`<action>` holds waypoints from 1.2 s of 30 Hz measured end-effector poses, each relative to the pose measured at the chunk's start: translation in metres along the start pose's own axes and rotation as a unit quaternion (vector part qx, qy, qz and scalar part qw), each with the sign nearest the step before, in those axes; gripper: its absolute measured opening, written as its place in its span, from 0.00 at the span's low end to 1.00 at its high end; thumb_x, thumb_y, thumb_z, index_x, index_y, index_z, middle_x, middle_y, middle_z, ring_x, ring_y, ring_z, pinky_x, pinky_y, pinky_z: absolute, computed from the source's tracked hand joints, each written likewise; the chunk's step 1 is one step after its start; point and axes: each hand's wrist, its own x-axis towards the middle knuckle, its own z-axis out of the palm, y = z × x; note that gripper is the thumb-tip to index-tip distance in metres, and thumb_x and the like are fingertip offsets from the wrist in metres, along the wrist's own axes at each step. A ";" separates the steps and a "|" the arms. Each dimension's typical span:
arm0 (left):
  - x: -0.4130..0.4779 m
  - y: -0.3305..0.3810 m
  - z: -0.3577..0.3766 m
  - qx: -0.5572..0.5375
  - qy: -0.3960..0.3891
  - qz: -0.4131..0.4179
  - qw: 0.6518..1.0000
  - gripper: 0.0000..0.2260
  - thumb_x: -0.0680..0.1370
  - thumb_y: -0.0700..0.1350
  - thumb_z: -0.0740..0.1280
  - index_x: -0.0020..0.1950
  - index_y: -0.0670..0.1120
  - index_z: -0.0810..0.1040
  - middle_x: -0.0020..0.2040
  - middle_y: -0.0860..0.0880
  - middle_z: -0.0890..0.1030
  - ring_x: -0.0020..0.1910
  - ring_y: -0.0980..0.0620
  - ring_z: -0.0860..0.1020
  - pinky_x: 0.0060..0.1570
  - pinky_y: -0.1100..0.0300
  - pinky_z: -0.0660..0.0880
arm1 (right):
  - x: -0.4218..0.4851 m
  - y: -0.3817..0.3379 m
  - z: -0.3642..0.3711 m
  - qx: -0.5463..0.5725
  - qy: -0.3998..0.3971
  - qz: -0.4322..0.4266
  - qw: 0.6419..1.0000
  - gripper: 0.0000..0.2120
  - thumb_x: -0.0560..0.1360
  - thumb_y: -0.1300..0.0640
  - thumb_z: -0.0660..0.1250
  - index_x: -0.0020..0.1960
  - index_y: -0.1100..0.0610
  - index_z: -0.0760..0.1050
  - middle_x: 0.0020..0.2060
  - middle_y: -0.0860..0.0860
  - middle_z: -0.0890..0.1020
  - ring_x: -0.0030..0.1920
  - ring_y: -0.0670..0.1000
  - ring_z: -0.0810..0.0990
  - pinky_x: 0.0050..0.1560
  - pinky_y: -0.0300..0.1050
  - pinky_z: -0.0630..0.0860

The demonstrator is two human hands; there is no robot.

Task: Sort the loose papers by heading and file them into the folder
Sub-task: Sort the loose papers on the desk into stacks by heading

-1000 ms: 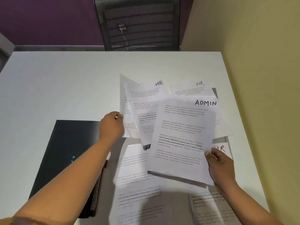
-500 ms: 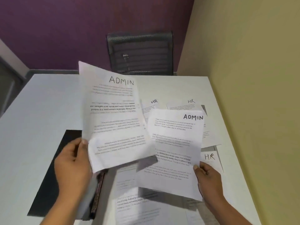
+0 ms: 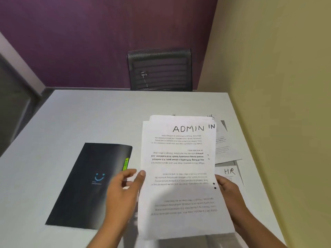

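Observation:
I hold a small stack of ADMIN papers (image 3: 179, 176) upright over the table, its top sheet headed ADMIN with the printed text upside down. My left hand (image 3: 123, 192) grips the stack's left edge, thumb on the front. My right hand (image 3: 229, 192) holds the right edge from behind. The black folder (image 3: 89, 185) lies shut on the table to the left, a green tab poking out of its right side. Loose HR papers (image 3: 230, 173) lie flat on the table behind and right of the stack, partly hidden by it.
The white table (image 3: 89, 113) meets a yellow wall (image 3: 277, 122) along its right side. A black mesh chair (image 3: 160, 70) stands beyond the far edge against a purple wall.
My left hand lifted an ADMIN sheet from the pile and brought it right onto the ADMIN sheet in my right hand; both hands now hold them as one stack. The view tilted up.

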 end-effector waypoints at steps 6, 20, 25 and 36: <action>-0.001 0.005 0.000 -0.136 -0.239 -0.088 0.957 0.13 0.79 0.37 0.66 0.63 0.47 0.77 0.58 0.46 0.84 0.55 0.43 0.83 0.56 0.47 0.79 | -0.013 -0.009 0.002 0.041 -0.059 0.030 0.997 0.05 0.77 0.55 0.69 0.47 0.55 0.84 0.38 0.55 0.86 0.40 0.59 0.82 0.45 0.51 0.76; -0.017 -0.023 0.009 -0.199 -0.209 -0.046 0.956 0.16 0.77 0.31 0.66 0.63 0.43 0.77 0.56 0.42 0.84 0.51 0.43 0.84 0.38 0.60 0.81 | -0.012 0.007 0.001 -0.007 -0.058 -0.035 0.998 0.17 0.75 0.74 0.65 0.58 0.59 0.80 0.52 0.54 0.87 0.54 0.56 0.85 0.58 0.57 0.79; -0.017 -0.031 0.010 -0.213 -0.200 -0.038 0.956 0.14 0.78 0.35 0.65 0.63 0.43 0.78 0.56 0.44 0.84 0.54 0.43 0.83 0.45 0.56 0.82 | -0.013 0.008 0.001 0.004 -0.051 -0.031 0.998 0.10 0.78 0.67 0.66 0.57 0.61 0.81 0.52 0.54 0.87 0.54 0.56 0.85 0.58 0.55 0.79; -0.008 -0.044 0.016 -0.119 -0.139 0.064 0.981 0.15 0.69 0.49 0.76 0.48 0.39 0.84 0.44 0.47 0.85 0.42 0.48 0.81 0.49 0.54 0.74 | -0.019 0.010 -0.003 -0.004 0.023 -0.093 0.995 0.13 0.78 0.68 0.66 0.54 0.53 0.82 0.49 0.47 0.87 0.50 0.48 0.86 0.52 0.46 0.79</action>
